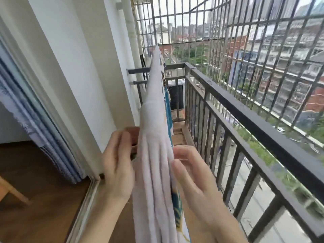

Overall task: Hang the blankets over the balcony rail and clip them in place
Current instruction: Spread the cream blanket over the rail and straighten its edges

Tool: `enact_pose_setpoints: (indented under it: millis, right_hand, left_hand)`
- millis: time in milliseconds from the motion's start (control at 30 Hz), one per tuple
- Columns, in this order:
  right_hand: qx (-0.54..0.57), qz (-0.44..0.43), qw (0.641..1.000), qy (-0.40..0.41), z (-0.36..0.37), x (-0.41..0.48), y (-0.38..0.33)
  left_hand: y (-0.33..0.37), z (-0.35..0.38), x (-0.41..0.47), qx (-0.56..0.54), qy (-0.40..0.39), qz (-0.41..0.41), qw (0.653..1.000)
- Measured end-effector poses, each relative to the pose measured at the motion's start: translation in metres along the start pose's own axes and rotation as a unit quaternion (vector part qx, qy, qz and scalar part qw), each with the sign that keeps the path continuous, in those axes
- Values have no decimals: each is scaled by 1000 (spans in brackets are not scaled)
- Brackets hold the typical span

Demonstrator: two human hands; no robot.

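A pale pinkish-white blanket [154, 120] with a blue patterned underside hangs folded over a line or rod that runs away from me down the middle of the balcony; the support itself is hidden by the cloth. My left hand [117, 165] presses against the blanket's left side, fingers together near a small dark object I cannot identify. On the opposite side, my right hand [191, 174] pinches the blanket's right edge between thumb and fingers. The dark metal balcony rail [259, 123] runs along the right, bare of cloth.
A metal security grille [245, 50] encloses the balcony beyond the rail. A white wall [84, 67] and a sliding door frame with a blue-grey curtain [43, 134] stand at left. Wooden floor [35, 199] lies inside the room. An air-conditioner unit [177, 97] sits at the far end.
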State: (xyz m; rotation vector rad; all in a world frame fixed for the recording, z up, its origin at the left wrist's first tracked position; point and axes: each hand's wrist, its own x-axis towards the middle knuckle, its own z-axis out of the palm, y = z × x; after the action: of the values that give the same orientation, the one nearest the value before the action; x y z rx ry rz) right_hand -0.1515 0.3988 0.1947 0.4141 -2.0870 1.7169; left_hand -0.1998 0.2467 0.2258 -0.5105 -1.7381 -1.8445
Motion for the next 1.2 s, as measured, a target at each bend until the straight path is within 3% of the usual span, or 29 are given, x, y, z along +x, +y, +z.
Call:
enact_pose_setpoints:
  millis: [67, 167, 367, 467, 600, 700, 867, 1200]
  right_hand:
    - [-42, -43, 996, 65, 22, 3, -20]
    - [-102, -33, 978, 178, 56, 8, -41]
    - [-274, -18, 885, 375, 94, 34, -70]
    - [-332, -9, 855, 398, 109, 38, -80]
    - [-382, -14, 824, 418, 121, 39, -80]
    - [-412, -30, 803, 429, 125, 44, -74]
    - [-425, -11, 769, 476, 125, 52, -61]
    - [-471, 33, 667, 577, 124, 80, -46]
  left_hand:
    - [-13, -12, 17, 22, -32, 13, 999]
    - [-44, -35, 48, 24, -101, -16, 994]
    - [-86, -68, 107, 17, -167, -31, 985]
    - [-95, -75, 124, -1, -191, -8, 982]
    - [-81, -59, 148, -24, -220, 99, 970]
    - [-68, -37, 174, -36, -270, 177, 946]
    - [-72, -2, 212, 3, -370, 237, 898]
    - [-106, 39, 258, -35, -435, 344, 832]
